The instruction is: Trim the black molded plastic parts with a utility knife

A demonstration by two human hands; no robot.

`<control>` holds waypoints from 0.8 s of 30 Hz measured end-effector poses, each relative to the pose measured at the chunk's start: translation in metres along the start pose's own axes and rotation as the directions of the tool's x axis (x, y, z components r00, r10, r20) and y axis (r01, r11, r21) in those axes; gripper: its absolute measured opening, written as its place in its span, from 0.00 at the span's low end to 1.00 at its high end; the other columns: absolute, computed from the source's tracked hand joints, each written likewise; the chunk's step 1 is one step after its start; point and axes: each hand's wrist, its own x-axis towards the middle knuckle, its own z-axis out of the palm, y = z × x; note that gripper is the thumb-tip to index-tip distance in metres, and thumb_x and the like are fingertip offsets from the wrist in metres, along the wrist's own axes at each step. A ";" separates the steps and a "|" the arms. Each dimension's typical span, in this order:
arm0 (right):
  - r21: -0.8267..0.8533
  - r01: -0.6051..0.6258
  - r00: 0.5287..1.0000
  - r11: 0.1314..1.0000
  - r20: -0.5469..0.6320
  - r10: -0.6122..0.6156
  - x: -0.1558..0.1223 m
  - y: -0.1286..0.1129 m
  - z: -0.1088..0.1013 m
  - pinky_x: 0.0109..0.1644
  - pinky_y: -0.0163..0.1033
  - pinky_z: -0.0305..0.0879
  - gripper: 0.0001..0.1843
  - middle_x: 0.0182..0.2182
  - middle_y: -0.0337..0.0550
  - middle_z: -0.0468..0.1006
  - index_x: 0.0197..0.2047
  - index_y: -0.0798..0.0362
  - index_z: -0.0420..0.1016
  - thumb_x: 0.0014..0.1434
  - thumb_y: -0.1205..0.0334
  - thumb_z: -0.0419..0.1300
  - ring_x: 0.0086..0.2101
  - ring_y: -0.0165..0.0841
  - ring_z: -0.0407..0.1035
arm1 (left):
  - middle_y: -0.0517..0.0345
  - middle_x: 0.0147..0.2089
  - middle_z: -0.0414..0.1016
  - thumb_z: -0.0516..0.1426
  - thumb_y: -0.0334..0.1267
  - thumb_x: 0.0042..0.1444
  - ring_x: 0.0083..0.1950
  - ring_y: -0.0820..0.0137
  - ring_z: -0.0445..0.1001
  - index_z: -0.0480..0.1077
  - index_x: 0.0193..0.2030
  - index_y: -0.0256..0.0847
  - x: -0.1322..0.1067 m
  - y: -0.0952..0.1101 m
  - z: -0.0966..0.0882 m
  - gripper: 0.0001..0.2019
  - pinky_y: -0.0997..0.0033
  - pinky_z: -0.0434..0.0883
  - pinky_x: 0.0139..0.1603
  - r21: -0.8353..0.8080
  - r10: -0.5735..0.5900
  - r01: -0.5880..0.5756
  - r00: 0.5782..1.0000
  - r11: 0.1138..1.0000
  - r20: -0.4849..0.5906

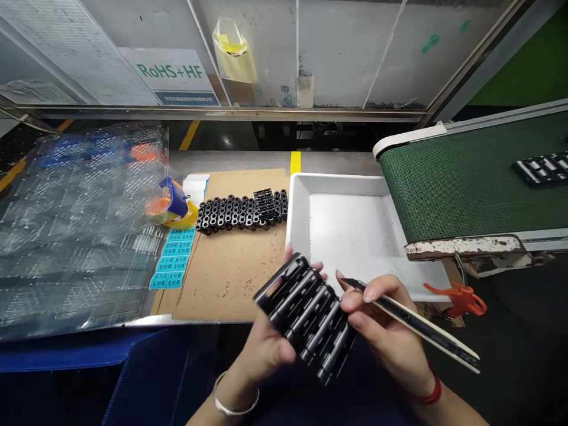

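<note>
My left hand [268, 349] is closed round a black moulded plastic frame [306, 313] with several slotted bars, held tilted in front of me below the table edge. My right hand [384, 328] grips a slim black-and-cream utility knife [421, 325] like a pen, its tip close to the frame's upper right edge. A silver bangle is on my left wrist and a red band on my right wrist.
A white tray [302, 201] sits beyond my hands, under the end of a green conveyor belt [465, 177] carrying another black frame [541, 168]. On the cardboard sheet [231, 266] lie rows of black ring parts [239, 213], blue labels [173, 260] and a tape dispenser [175, 204]. Clear blister trays [75, 225] are stacked at left. Orange clip [459, 299] at right.
</note>
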 end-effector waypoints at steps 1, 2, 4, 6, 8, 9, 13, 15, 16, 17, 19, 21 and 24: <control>-0.031 0.024 0.999 0.999 0.024 -0.023 -0.001 0.000 0.001 0.72 0.43 0.55 0.10 0.39 0.28 0.87 0.46 0.38 0.76 0.65 0.64 0.67 0.43 0.27 0.81 | 0.53 0.69 0.68 0.63 0.63 0.53 0.65 0.51 0.72 0.54 0.73 0.66 0.000 -0.003 0.004 0.42 0.46 0.70 0.66 -0.140 -0.059 0.061 0.998 0.988 0.020; -0.057 0.049 0.998 0.997 0.031 -0.048 -0.001 -0.001 0.000 0.74 0.44 0.50 0.06 0.38 0.29 0.87 0.47 0.39 0.77 0.68 0.60 0.64 0.43 0.28 0.81 | 0.54 0.70 0.68 0.60 0.63 0.57 0.62 0.52 0.75 0.54 0.73 0.68 0.001 -0.004 0.008 0.38 0.46 0.73 0.64 -0.261 -0.105 0.109 0.994 0.959 0.028; -0.088 0.108 0.994 0.990 -0.016 -0.110 -0.001 -0.002 -0.002 0.71 0.42 0.53 0.10 0.34 0.32 0.86 0.46 0.42 0.80 0.71 0.52 0.57 0.40 0.29 0.80 | 0.56 0.72 0.65 0.54 0.63 0.62 0.57 0.53 0.79 0.51 0.72 0.72 0.003 -0.004 0.014 0.33 0.47 0.79 0.54 -0.421 -0.170 0.163 0.985 0.892 0.022; -0.106 0.127 0.984 0.986 -0.110 -0.139 0.002 -0.005 -0.007 0.59 0.36 0.66 0.16 0.30 0.34 0.81 0.42 0.45 0.82 0.71 0.48 0.55 0.36 0.28 0.76 | 0.56 0.73 0.63 0.51 0.62 0.65 0.53 0.54 0.81 0.45 0.73 0.77 0.006 -0.002 0.016 0.31 0.54 0.84 0.40 -0.501 -0.221 0.214 0.974 0.839 0.046; -0.100 0.067 0.982 0.993 -0.171 -0.083 0.004 -0.007 -0.012 0.44 0.31 0.71 0.12 0.28 0.35 0.78 0.42 0.45 0.83 0.68 0.49 0.60 0.33 0.27 0.73 | 0.52 0.73 0.62 0.49 0.61 0.67 0.48 0.56 0.83 0.40 0.74 0.76 0.009 0.001 0.015 0.32 0.63 0.83 0.30 -0.536 -0.256 0.261 0.963 0.803 0.085; -0.085 0.015 0.983 0.996 -0.179 -0.030 0.006 -0.008 -0.014 0.39 0.30 0.71 0.10 0.28 0.35 0.78 0.43 0.44 0.83 0.66 0.49 0.63 0.31 0.27 0.72 | 0.49 0.73 0.62 0.48 0.62 0.67 0.46 0.58 0.83 0.40 0.74 0.74 0.010 0.002 0.013 0.32 0.67 0.82 0.27 -0.544 -0.272 0.281 0.957 0.791 0.100; 0.021 -0.217 0.964 0.976 -0.154 0.217 0.008 -0.009 -0.018 0.28 0.28 0.68 0.11 0.22 0.37 0.78 0.36 0.47 0.82 0.60 0.49 0.69 0.24 0.27 0.69 | 0.41 0.72 0.62 0.45 0.63 0.68 0.41 0.61 0.83 0.47 0.76 0.57 0.011 0.003 0.009 0.34 0.73 0.80 0.25 -0.566 -0.324 0.354 0.933 0.744 0.157; 0.077 -0.328 0.927 0.942 -0.167 0.336 0.009 -0.008 -0.016 0.24 0.27 0.65 0.15 0.18 0.37 0.75 0.30 0.50 0.81 0.58 0.47 0.71 0.20 0.25 0.66 | 0.37 0.64 0.72 0.41 0.63 0.68 0.41 0.61 0.83 0.57 0.74 0.43 0.011 0.002 0.009 0.36 0.74 0.80 0.26 -0.586 -0.344 0.410 0.911 0.699 0.228; 0.106 -0.376 0.905 0.921 -0.171 0.389 0.009 -0.007 -0.015 0.22 0.26 0.63 0.17 0.17 0.36 0.73 0.28 0.51 0.79 0.57 0.46 0.71 0.18 0.23 0.64 | 0.37 0.58 0.77 0.40 0.63 0.68 0.42 0.61 0.83 0.60 0.72 0.37 0.010 0.002 0.010 0.37 0.74 0.80 0.27 -0.596 -0.353 0.441 0.897 0.671 0.267; 0.128 -0.414 0.886 0.901 -0.172 0.432 0.009 -0.006 -0.013 0.21 0.25 0.62 0.19 0.16 0.35 0.72 0.26 0.52 0.78 0.55 0.46 0.72 0.17 0.22 0.63 | 0.37 0.52 0.79 0.39 0.63 0.69 0.42 0.61 0.83 0.63 0.70 0.33 0.009 0.002 0.011 0.39 0.75 0.80 0.28 -0.603 -0.363 0.468 0.883 0.646 0.296; 0.148 -0.470 0.858 0.870 -0.153 0.489 0.009 -0.005 -0.010 0.19 0.25 0.61 0.21 0.16 0.35 0.73 0.25 0.53 0.76 0.53 0.46 0.74 0.16 0.21 0.61 | 0.38 0.48 0.81 0.38 0.63 0.69 0.41 0.61 0.83 0.64 0.69 0.32 0.008 0.003 0.013 0.39 0.76 0.80 0.28 -0.611 -0.390 0.505 0.862 0.610 0.324; 0.169 -0.511 0.838 0.843 -0.119 0.532 0.009 -0.003 -0.006 0.19 0.24 0.61 0.21 0.15 0.35 0.73 0.24 0.54 0.74 0.53 0.47 0.74 0.15 0.21 0.62 | 0.37 0.48 0.81 0.38 0.63 0.69 0.40 0.62 0.83 0.63 0.70 0.33 0.006 0.003 0.015 0.40 0.76 0.79 0.27 -0.612 -0.417 0.523 0.850 0.593 0.322; 0.234 -0.557 0.808 0.797 -0.070 0.585 0.006 -0.001 -0.002 0.19 0.22 0.60 0.23 0.15 0.34 0.74 0.23 0.54 0.70 0.53 0.48 0.74 0.15 0.20 0.62 | 0.37 0.46 0.82 0.37 0.64 0.69 0.39 0.62 0.83 0.61 0.71 0.33 0.005 0.003 0.017 0.40 0.76 0.79 0.26 -0.614 -0.447 0.545 0.834 0.571 0.325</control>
